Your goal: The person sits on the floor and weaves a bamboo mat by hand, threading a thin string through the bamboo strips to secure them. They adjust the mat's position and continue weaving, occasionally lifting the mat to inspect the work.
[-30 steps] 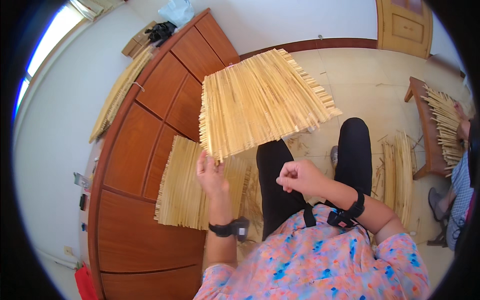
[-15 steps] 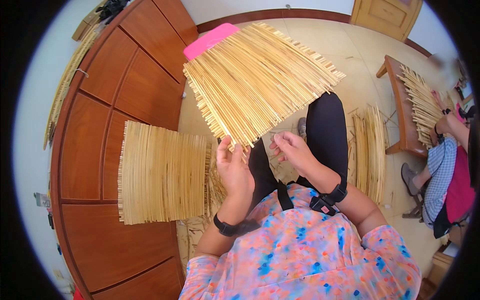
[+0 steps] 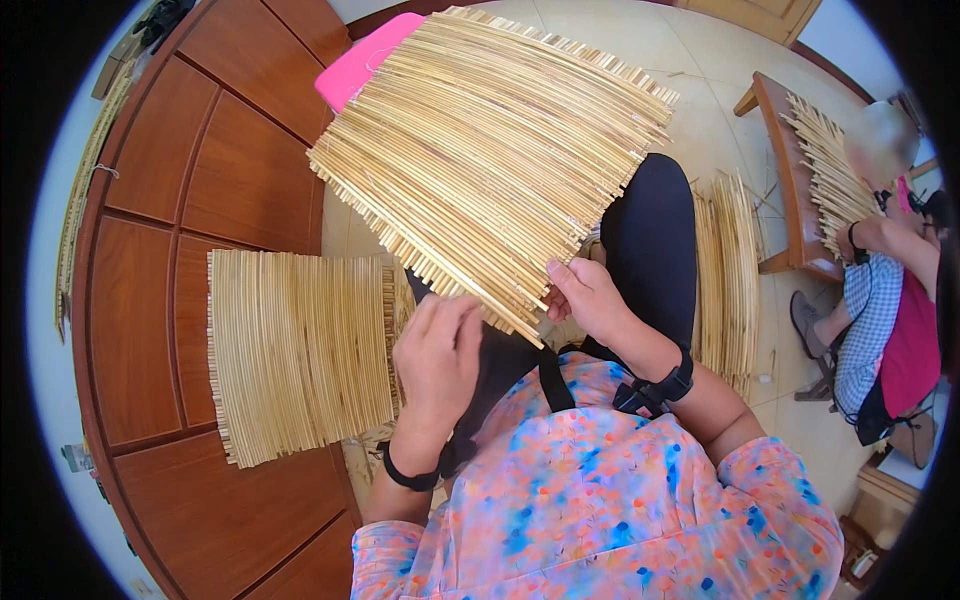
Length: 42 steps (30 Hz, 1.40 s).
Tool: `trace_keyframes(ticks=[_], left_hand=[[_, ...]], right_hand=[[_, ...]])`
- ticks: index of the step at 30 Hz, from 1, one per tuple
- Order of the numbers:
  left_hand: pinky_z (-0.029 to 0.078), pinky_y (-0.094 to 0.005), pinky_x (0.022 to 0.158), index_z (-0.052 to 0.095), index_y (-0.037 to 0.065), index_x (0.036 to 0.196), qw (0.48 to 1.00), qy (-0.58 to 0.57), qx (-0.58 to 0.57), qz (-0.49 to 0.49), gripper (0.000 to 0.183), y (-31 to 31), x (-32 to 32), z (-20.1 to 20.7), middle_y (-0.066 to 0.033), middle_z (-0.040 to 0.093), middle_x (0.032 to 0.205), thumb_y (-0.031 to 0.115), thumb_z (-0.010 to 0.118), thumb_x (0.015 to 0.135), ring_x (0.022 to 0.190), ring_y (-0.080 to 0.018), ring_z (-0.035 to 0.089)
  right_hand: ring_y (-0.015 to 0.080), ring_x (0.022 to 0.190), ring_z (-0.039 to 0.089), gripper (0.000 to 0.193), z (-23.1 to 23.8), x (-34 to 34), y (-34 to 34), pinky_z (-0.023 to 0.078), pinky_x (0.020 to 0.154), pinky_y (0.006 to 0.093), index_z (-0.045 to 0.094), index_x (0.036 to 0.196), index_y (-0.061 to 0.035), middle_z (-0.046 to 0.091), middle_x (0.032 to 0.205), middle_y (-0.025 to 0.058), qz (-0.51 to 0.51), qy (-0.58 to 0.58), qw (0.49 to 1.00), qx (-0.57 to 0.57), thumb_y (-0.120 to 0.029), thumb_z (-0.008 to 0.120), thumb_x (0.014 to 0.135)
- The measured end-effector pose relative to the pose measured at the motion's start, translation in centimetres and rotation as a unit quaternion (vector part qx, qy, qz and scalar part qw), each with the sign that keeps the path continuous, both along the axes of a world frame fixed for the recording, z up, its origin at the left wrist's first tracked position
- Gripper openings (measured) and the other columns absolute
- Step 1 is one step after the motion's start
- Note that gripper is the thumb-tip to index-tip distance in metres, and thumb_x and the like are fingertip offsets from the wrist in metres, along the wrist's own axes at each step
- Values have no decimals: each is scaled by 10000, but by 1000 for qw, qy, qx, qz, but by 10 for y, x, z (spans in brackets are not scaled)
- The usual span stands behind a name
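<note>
The fingers (image 3: 562,277) of the right hand (image 3: 598,308) are closed on the near edge of the straw mat (image 3: 490,150), with the thumb uppermost and the other fingers curled below. The fingers of the left hand (image 3: 435,355) are loosely bent at the mat's near left edge; whether any stalk is gripped there cannot be told. The mat is spread in front of both hands, extending forward from the fingertips, its near corner placed between them. The pink board (image 3: 362,62) is partly covered by the mat's far left side. A second mat (image 3: 300,350) is positioned left of the left hand, beside the wooden cabinet (image 3: 245,150). Loose stalks (image 3: 728,285) are laid beyond the right leg (image 3: 655,240). Further right, more stalks (image 3: 825,175) are carried by the bench (image 3: 778,130), beside which another person is seated.
</note>
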State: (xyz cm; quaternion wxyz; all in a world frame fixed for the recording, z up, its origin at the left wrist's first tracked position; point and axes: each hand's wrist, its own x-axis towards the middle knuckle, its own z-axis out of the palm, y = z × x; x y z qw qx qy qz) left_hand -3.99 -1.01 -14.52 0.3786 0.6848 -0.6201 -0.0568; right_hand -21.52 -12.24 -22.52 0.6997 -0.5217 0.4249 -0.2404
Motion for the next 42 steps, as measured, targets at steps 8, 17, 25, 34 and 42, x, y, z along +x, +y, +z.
trace_keyframes(ticks=[8, 17, 25, 34, 42], left_hand=[[459, -413, 646, 602, 29, 814, 994, -52, -14, -95, 102, -59, -28, -12, -132, 543, 775, 58, 698, 798, 752, -337, 555], [465, -372, 621, 593, 6, 792, 990, -26, -122, -67, 73, -58, -30, -9, -137, 581, 791, 9, 655, 831, 714, -298, 578], [484, -242, 531, 570, 3, 957, 860, 505, 45, -63, 128, -55, -29, 21, -111, 670, 842, 101, 502, 1006, 575, -126, 589], [438, -202, 544, 585, -12, 959, 886, 394, 153, -193, 114, -77, -17, 44, -8, 553, 696, 69, 512, 992, 593, -67, 527], [280, -164, 439, 496, 50, 910, 854, 446, -175, -203, 149, -77, 41, 145, 43, 396, 679, 168, 554, 980, 502, -25, 334]], right_hand=[[278, 570, 655, 508, 20, 6, 9, 518, 581, 379, 640, 756, 29, 627, 580, 142, 4, 100, 984, -149, -306, 374, 1030], [348, 546, 638, 391, 45, 11, 16, 504, 574, 455, 552, 823, 32, 606, 567, 170, -28, 128, 979, -153, -252, 387, 1035], [250, 514, 646, 364, 44, 6, 13, 516, 541, 404, 544, 892, 47, 616, 644, 160, -29, 98, 989, -104, -251, 388, 1031], [365, 604, 642, 359, 49, -1, 9, 508, 642, 465, 574, 931, 50, 629, 693, 229, -4, 112, 986, -125, -253, 400, 1012], [474, 891, 585, 314, 15, -2, 8, 451, 789, 509, 563, 999, 27, 626, 886, 287, -47, 133, 980, -141, -249, 416, 995]])
